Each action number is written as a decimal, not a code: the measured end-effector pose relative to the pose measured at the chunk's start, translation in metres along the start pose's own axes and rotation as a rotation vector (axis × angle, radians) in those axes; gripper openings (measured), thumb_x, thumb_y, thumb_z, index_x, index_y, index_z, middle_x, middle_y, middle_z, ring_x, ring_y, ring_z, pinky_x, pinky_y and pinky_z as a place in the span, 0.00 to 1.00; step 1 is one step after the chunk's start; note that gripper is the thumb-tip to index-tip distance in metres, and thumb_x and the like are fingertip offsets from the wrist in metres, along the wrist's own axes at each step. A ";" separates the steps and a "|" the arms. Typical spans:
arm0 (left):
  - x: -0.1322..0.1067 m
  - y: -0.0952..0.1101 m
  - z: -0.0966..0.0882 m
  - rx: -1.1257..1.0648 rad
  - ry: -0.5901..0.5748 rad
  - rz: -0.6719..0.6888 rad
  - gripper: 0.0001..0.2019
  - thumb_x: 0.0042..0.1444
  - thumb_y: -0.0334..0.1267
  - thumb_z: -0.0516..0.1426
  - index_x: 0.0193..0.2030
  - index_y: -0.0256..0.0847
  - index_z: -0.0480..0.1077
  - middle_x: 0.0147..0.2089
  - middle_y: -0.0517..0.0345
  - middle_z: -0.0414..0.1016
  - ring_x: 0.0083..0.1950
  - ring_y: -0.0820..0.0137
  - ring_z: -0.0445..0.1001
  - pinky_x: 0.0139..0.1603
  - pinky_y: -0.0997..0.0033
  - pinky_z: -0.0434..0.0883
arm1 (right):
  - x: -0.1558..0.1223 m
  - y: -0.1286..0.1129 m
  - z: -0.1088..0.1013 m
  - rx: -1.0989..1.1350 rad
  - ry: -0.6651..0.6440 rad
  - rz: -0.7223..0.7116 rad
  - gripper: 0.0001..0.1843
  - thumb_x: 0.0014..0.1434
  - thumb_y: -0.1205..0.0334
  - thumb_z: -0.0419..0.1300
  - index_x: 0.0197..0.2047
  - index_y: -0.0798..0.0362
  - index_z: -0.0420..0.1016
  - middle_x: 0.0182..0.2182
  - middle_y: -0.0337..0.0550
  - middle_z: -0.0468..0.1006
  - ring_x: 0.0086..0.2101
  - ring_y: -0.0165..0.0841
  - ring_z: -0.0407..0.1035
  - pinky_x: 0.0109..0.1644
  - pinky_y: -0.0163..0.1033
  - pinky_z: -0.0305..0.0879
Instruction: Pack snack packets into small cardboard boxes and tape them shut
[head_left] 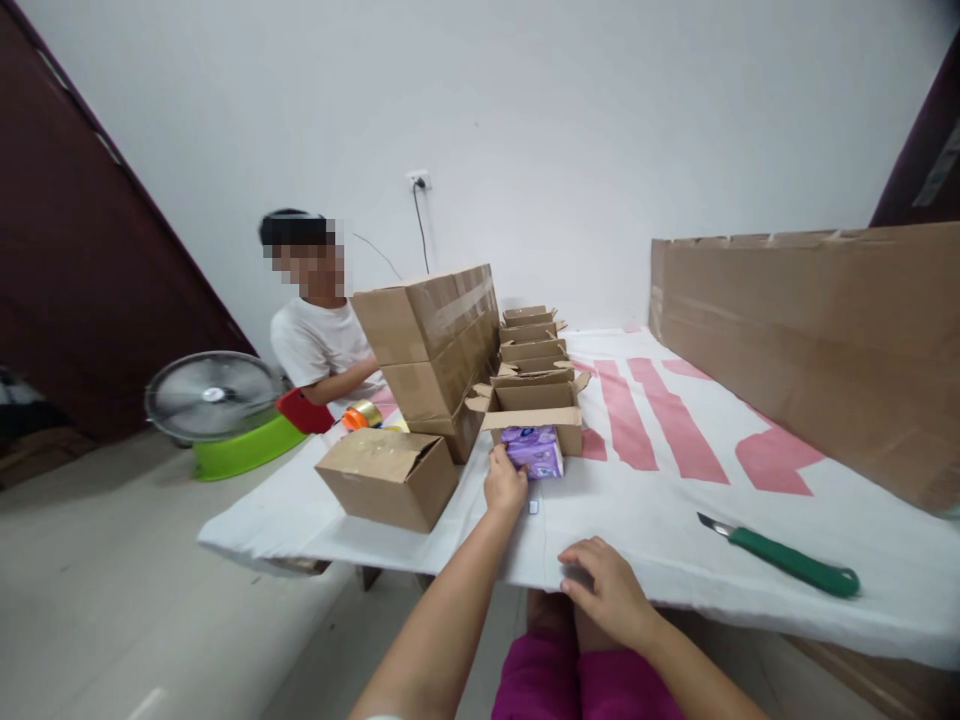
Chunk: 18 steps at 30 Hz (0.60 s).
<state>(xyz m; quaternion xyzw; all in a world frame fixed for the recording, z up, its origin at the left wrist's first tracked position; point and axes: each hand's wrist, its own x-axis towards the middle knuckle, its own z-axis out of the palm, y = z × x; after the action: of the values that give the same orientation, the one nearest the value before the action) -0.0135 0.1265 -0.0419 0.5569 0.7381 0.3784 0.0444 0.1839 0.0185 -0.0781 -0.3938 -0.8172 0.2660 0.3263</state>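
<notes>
My left hand point(504, 484) reaches forward and grips the left end of a purple packet point(534, 451) lying on the white table cover point(637, 510). The packet sits just in front of an open small carton point(534, 406), the nearest of a row of several open cartons point(531, 340). My right hand point(604, 587) rests at the table's near edge, fingers curled down on the cloth, holding nothing that I can see.
A closed small carton point(388, 476) lies left of my left hand, with stacked sealed cartons point(435, 340) behind it. A green-handled knife point(787, 558) lies at the right. A long cardboard box point(817, 340) lines the right side. A seated person point(319, 335), tape roll point(363, 413) and fan point(214, 396) are at left.
</notes>
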 end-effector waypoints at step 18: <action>0.014 -0.095 -0.173 0.052 0.447 0.140 0.25 0.57 0.45 0.55 0.58 0.35 0.60 0.68 0.40 0.53 0.71 0.53 0.48 0.71 0.49 0.45 | 0.000 0.002 0.000 -0.018 -0.010 -0.001 0.10 0.57 0.62 0.59 0.43 0.50 0.75 0.42 0.45 0.78 0.45 0.41 0.69 0.51 0.48 0.64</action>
<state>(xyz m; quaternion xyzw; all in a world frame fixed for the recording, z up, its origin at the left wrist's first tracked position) -0.1776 0.0414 0.0276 0.5100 0.6987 0.4754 -0.1607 0.1846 0.0194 -0.0795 -0.3950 -0.8212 0.2606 0.3189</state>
